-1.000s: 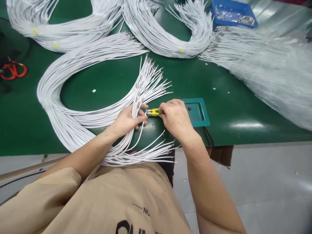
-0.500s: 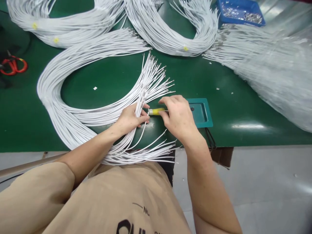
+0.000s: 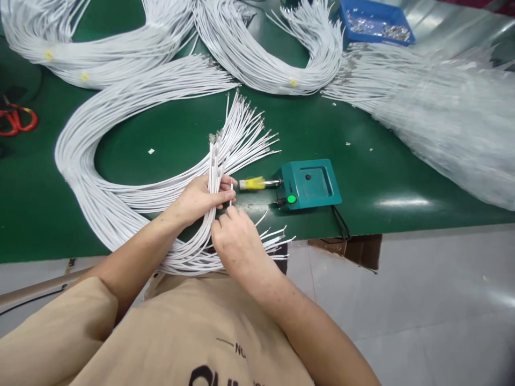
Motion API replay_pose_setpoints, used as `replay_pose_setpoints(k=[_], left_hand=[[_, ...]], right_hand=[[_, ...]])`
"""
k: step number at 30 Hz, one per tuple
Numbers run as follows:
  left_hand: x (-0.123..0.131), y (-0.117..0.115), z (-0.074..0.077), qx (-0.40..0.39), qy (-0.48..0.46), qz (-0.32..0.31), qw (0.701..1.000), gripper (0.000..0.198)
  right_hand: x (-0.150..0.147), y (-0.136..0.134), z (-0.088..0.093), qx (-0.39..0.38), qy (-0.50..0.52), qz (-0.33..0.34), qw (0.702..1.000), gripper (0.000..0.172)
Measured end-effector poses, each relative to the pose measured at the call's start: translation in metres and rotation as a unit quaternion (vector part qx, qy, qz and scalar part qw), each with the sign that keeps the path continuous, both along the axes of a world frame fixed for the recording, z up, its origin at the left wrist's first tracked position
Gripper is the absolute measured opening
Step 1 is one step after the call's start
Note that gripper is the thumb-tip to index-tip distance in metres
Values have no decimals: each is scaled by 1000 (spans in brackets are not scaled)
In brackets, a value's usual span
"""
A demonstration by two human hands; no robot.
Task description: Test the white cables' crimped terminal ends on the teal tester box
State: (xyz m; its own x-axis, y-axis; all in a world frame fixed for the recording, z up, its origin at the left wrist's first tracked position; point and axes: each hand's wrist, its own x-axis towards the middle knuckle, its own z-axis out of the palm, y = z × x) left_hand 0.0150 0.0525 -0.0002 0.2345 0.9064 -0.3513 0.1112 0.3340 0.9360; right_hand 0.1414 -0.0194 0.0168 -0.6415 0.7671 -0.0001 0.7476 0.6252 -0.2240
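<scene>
My left hand (image 3: 207, 195) is closed around a small bunch of white wires (image 3: 214, 161), whose metal-tipped ends stick up past the fingers. One single wire (image 3: 231, 194) stands apart at the fingertips. My right hand (image 3: 237, 233) pinches that single wire just below the left thumb. Right of the left fingertips is a yellow tube with a whitish tip (image 3: 252, 184), on a metal rod that runs to a teal box (image 3: 313, 185) with a green lit button (image 3: 292, 199). More loose wire ends (image 3: 277, 244) fan out beyond my right wrist, over the table edge.
A large looped wire bundle (image 3: 76, 134) curves around the left. Further bundles (image 3: 257, 59) with yellow marks lie behind. At back right are a blue tray (image 3: 376, 21) of small metal parts and plastic-wrapped wires (image 3: 450, 118). Red-handled scissors (image 3: 18, 120) lie far left on the green table (image 3: 161, 139).
My right hand has moved from the yellow tube down and left to the single wire, uncovering the teal box. My left hand keeps its bunch. The whole view has shifted slightly.
</scene>
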Motion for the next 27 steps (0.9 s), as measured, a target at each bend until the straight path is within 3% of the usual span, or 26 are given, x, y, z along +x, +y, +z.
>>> replay_pose_setpoints(k=[4, 6, 9, 11, 14, 17, 24, 27], left_hand=[[-7, -2, -5, 2, 3, 0, 1000, 34], [-10, -4, -5, 21, 23, -5, 999, 36], [-10, -8, 0, 40, 28, -18, 999, 38], [-7, -11, 5, 42, 28, -14, 999, 38], [-1, -15, 9, 56, 27, 19, 998, 33], [2, -16, 8, 71, -10, 61, 996, 30], [3, -11, 8, 110, 23, 77, 991, 33], [4, -12, 9, 117, 35, 75, 990, 32]], right_hand=[[9, 0, 17, -123, -10, -34, 992, 16], [17, 11, 26, -164, 10, -103, 981, 21], [28, 37, 32, -137, 154, -284, 936, 25], [31, 52, 29, -138, 274, -332, 892, 21], [31, 63, 18, -187, 414, -318, 832, 19], [27, 62, 8, -228, 482, -296, 792, 20], [20, 59, 6, -211, 475, -338, 784, 26], [20, 60, 7, -225, 499, -351, 759, 21]])
